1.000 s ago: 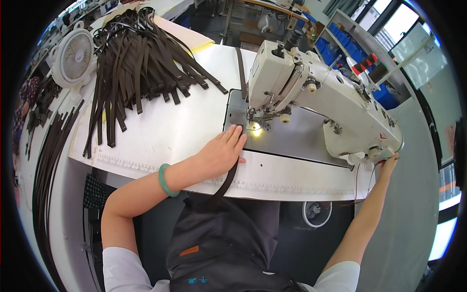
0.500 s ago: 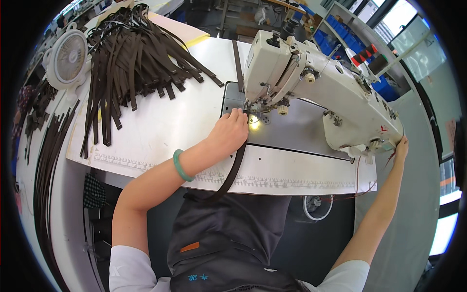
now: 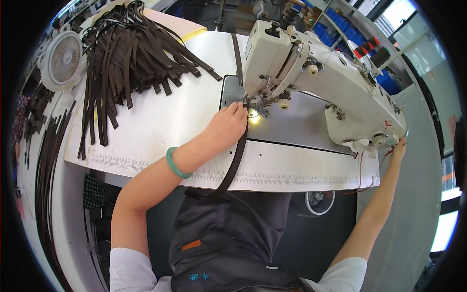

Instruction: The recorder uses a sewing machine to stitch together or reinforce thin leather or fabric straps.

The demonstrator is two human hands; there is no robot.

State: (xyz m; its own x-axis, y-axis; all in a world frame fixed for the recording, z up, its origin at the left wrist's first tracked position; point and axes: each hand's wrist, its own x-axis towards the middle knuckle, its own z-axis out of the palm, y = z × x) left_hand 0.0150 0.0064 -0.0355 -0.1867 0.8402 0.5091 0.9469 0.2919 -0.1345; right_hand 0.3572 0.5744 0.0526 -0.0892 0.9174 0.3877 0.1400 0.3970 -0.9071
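My left hand (image 3: 226, 127), a green bangle (image 3: 178, 162) on its wrist, has its fingers pressed together on a dark brown strap (image 3: 237, 155) right beside the needle area. The strap passes under the hand and curves down over the table's front edge towards my lap. A further length of strap (image 3: 237, 53) runs on behind the white sewing machine (image 3: 335, 82). At the machine's right end, my right hand (image 3: 399, 149) is closed at the handwheel (image 3: 406, 127), its fingers partly hidden. A small lamp lights the metal plate (image 3: 292, 124) by the needle.
Many dark straps (image 3: 131, 58) lie heaped on the table's left, beside a white fan (image 3: 63, 61). Longer straps (image 3: 48, 160) hang at far left. Thread spools (image 3: 366, 47) stand behind the machine. Red threads (image 3: 361, 170) dangle at right, and a bin (image 3: 320, 202) sits below.
The whole view has shifted slightly. My left hand stays on the strap by the needle, and my right hand remains at the handwheel.
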